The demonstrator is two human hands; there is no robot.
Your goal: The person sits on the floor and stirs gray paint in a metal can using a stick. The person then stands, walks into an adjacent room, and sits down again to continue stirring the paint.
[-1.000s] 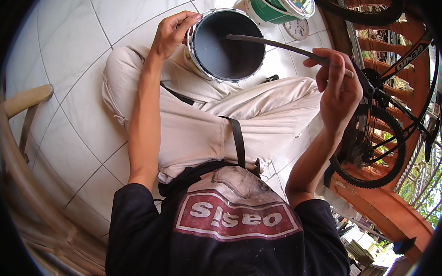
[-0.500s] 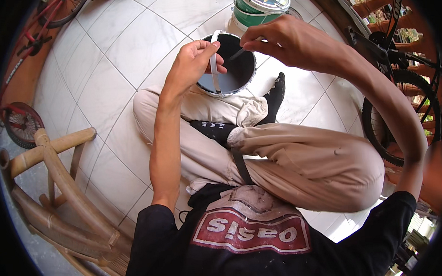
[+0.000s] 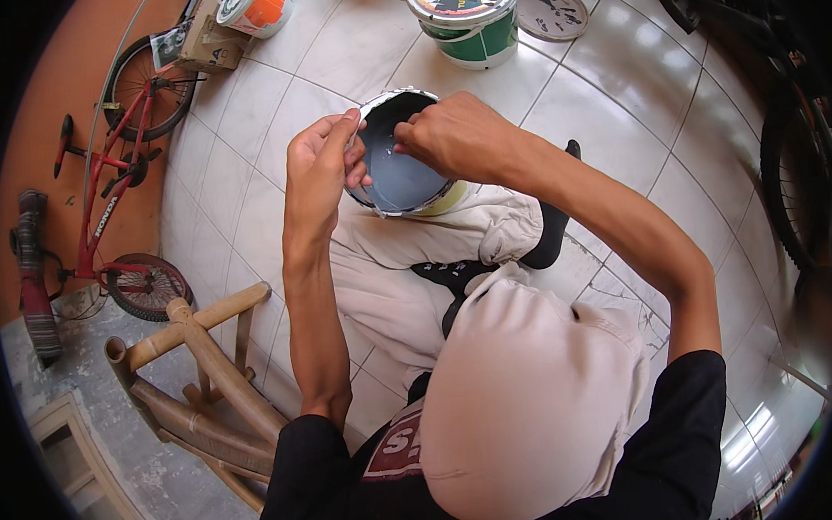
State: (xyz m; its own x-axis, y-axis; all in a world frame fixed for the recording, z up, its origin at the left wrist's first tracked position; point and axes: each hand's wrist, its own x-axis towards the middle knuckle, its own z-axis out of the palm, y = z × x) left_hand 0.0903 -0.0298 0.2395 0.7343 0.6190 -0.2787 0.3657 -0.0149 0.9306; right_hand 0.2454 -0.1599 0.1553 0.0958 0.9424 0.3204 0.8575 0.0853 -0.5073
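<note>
A bucket [image 3: 446, 200] with a paint-smeared rim stands beside my folded leg, its mouth tipped toward me. Grey paint [image 3: 402, 180] lies inside. At its left rim, my left hand [image 3: 323, 167] is closed on the white bucket handle [image 3: 366, 113], thumb on top and fingertips curled at the edge. My right hand [image 3: 456, 138] is closed over the opening, knuckles up. It grips a thin grey stick that shows in the earlier picture; now my fingers mostly hide it.
A lidded green-and-white bucket [image 3: 472, 38] stands farther off, with a paint-spotted lid [image 3: 552, 11] beside it. An orange-and-white pail [image 3: 256, 11] and a cardboard box [image 3: 214, 36] are at far left. A red bicycle [image 3: 98, 216], bamboo chair [image 3: 213, 345] and dark bicycle wheel [image 3: 787, 187] flank me.
The handle has swung from across the mouth to the left rim with my left hand. My right hand has moved lower over the opening. The view has shifted, and the bucket tilts more toward me.
</note>
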